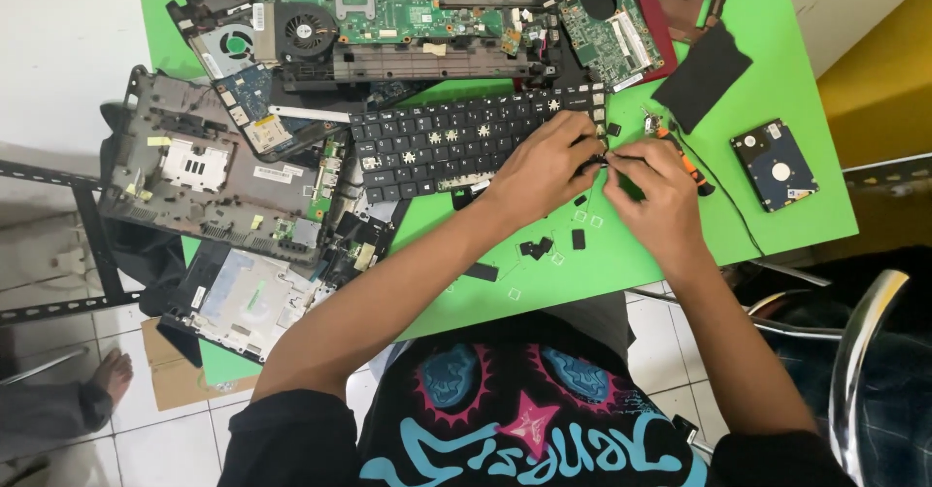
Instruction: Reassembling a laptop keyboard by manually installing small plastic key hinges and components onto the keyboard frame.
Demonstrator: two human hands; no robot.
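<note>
A black laptop keyboard (456, 142) lies on the green table (777, 89), with several keycaps off and white mounts showing. My left hand (544, 165) rests on its right end, fingers curled at the edge. My right hand (655, 188) is just to the right, pinching a thin metal tool (621, 157) whose tip meets the left fingers at the keyboard's corner. Loose black keycaps (539, 247) and small clear clips (587, 218) lie on the green surface below the hands.
Green circuit boards (388, 1), a fan (306, 31) and laptop shell parts (209, 171) crowd the left and back. A hard drive (775, 165) sits at right, a black pad (714, 74) behind it. An orange-handled tool (689, 168) lies beside my right hand. Another person's foot (112, 375) is on the floor.
</note>
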